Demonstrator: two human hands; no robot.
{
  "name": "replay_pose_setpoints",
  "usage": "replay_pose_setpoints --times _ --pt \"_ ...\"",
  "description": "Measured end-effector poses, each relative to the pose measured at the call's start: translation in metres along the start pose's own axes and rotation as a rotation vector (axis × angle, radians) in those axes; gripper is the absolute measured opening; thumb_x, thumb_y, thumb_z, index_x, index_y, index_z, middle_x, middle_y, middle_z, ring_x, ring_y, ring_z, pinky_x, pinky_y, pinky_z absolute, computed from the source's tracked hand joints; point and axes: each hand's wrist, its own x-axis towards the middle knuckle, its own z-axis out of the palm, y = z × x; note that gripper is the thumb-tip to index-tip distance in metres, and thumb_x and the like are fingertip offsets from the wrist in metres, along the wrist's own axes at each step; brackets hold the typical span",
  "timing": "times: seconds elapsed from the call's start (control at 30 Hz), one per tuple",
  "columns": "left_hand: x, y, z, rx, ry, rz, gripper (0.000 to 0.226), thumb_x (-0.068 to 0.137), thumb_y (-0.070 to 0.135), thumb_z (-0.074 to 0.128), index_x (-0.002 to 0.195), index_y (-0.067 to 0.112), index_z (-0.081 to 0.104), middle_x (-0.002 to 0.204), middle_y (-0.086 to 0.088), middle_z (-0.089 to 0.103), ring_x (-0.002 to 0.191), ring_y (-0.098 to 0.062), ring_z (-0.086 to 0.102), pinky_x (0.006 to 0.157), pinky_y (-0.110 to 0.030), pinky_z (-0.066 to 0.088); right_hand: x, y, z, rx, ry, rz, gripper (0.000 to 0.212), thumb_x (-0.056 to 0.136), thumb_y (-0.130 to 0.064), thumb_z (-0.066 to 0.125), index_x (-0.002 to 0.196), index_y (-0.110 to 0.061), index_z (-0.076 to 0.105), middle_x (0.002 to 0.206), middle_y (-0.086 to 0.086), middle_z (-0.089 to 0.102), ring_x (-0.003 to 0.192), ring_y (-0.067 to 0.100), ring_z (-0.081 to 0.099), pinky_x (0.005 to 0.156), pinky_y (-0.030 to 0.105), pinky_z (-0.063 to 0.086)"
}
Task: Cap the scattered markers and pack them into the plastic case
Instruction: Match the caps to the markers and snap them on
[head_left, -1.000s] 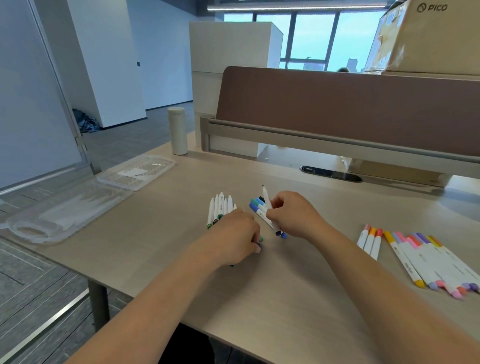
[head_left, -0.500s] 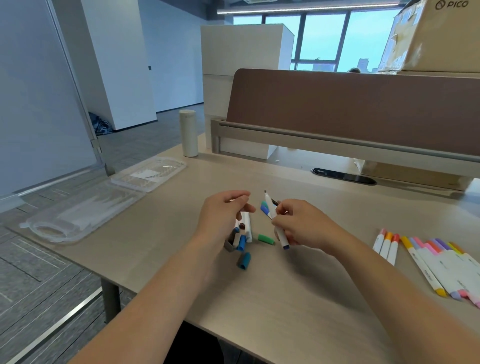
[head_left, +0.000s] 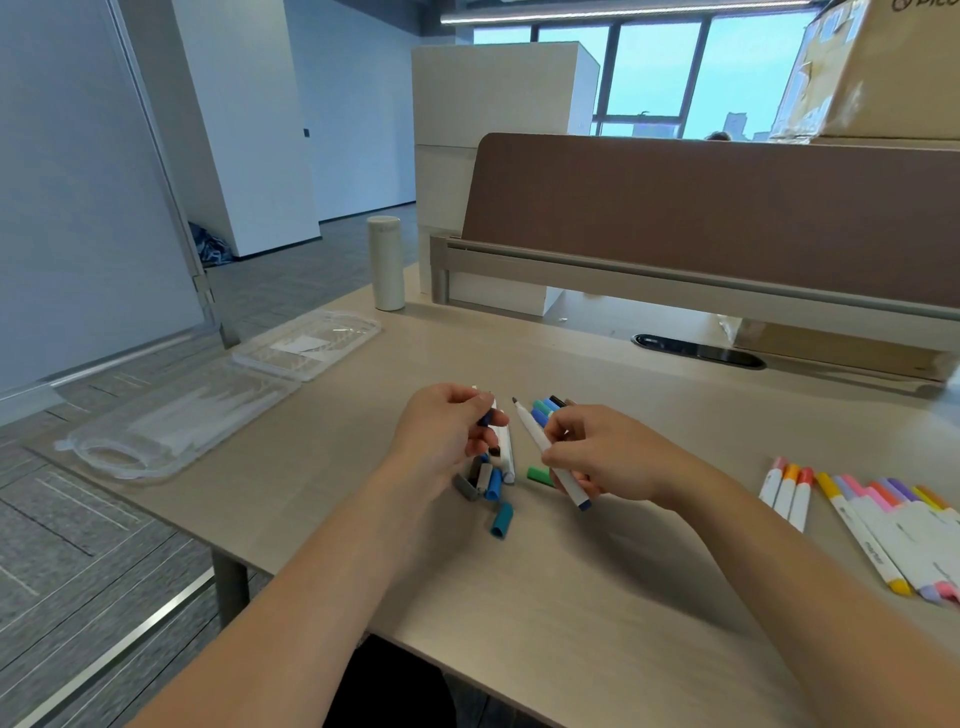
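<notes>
My right hand grips an uncapped white marker, its dark tip pointing up and to the left. My left hand pinches a dark blue cap between thumb and fingers, a short gap from that tip. Under the left hand lie several loose caps, grey and blue, with a teal cap nearer me and a green cap beside them. More markers lie behind my right hand. The open clear plastic case rests at the desk's left edge.
A row of capped markers in warm and pastel colours lies at the right. A white cylindrical bottle stands at the back left. A brown partition runs along the desk's far side, with a cable slot before it.
My left hand rose from the pile of caps holding a dark blue cap. My right hand lifted one marker off the table and tilted it toward the left hand.
</notes>
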Motion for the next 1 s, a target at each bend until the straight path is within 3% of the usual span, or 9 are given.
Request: replay_pose_setpoints --times 0.23,0.43,0.53,0.63,0.73,0.87,1.0 --pt "0.001 0.001 -0.002 0.098 -0.057 0.04 0.018 0.099 0.006 0.053 0.091 0.006 0.07 0.071 -0.004 0.064 0.054 -0.012 0.046 0.051 -0.023 0.039 0.0 0.0 -0.002 -0.044 -0.01 -0.003 0.008 0.095 -0.027 0.059 0.101 -0.022 0.061 0.096 -0.009 0.056 0.083 0.01 0.055 0.07 0.018 0.047" --pt "0.002 -0.001 0.0 0.165 -0.101 0.066 0.02 0.099 0.009 0.054 0.093 0.012 0.072 0.068 -0.001 0.057 0.059 -0.012 0.045 0.053 -0.022 0.039 -0.001 0.001 -0.003 -0.096 -0.032 -0.027 0.008 0.095 -0.027 0.057 0.101 -0.021 0.06 0.091 -0.01 0.053 0.078 0.007 0.05 0.065 0.017 0.038" --pt "0.0 0.001 -0.001 0.217 -0.123 0.081 0.02 0.099 0.011 0.054 0.094 0.014 0.073 0.067 0.0 0.057 0.061 -0.012 0.046 0.055 -0.023 0.04 -0.001 0.001 -0.003 -0.106 -0.045 -0.034 0.009 0.094 -0.027 0.058 0.101 -0.022 0.06 0.093 -0.01 0.054 0.082 0.008 0.052 0.07 0.017 0.044" --pt "-0.002 0.002 -0.001 0.274 -0.152 0.116 0.018 0.098 0.01 0.054 0.096 0.013 0.071 0.069 -0.001 0.059 0.058 -0.012 0.045 0.053 -0.023 0.038 0.001 0.002 -0.003 -0.084 -0.057 -0.03 0.01 0.093 -0.027 0.06 0.101 -0.023 0.063 0.097 -0.007 0.058 0.088 0.011 0.056 0.084 0.029 0.052" --pt "-0.001 0.002 0.002 0.29 -0.115 0.141 0.009 0.096 0.012 0.059 0.105 0.008 0.06 0.077 -0.006 0.068 0.058 -0.015 0.048 0.053 -0.027 0.039 0.001 0.003 -0.004 -0.047 -0.065 -0.024 0.011 0.092 -0.028 0.062 0.1 -0.023 0.066 0.097 -0.006 0.061 0.09 0.014 0.059 0.088 0.032 0.054" --pt "-0.004 0.0 0.009 0.382 -0.036 0.224 0.004 0.096 0.017 0.06 0.097 0.013 0.058 0.079 -0.005 0.073 0.06 -0.015 0.057 0.058 -0.031 0.048 0.001 0.005 -0.004 -0.04 -0.019 -0.036 0.01 0.093 -0.028 0.061 0.097 -0.023 0.068 0.096 -0.001 0.066 0.091 0.017 0.062 0.086 0.034 0.053" --pt "-0.012 -0.002 0.02 0.418 0.051 0.275 0.014 0.102 0.015 0.047 0.098 0.013 0.06 0.081 -0.001 0.069 0.058 -0.008 0.059 0.054 -0.021 0.048 0.004 0.008 -0.001 -0.077 0.079 -0.054 0.008 0.095 -0.031 0.06 0.092 -0.026 0.066 0.09 -0.006 0.065 0.083 0.013 0.062 0.066 0.02 0.049"
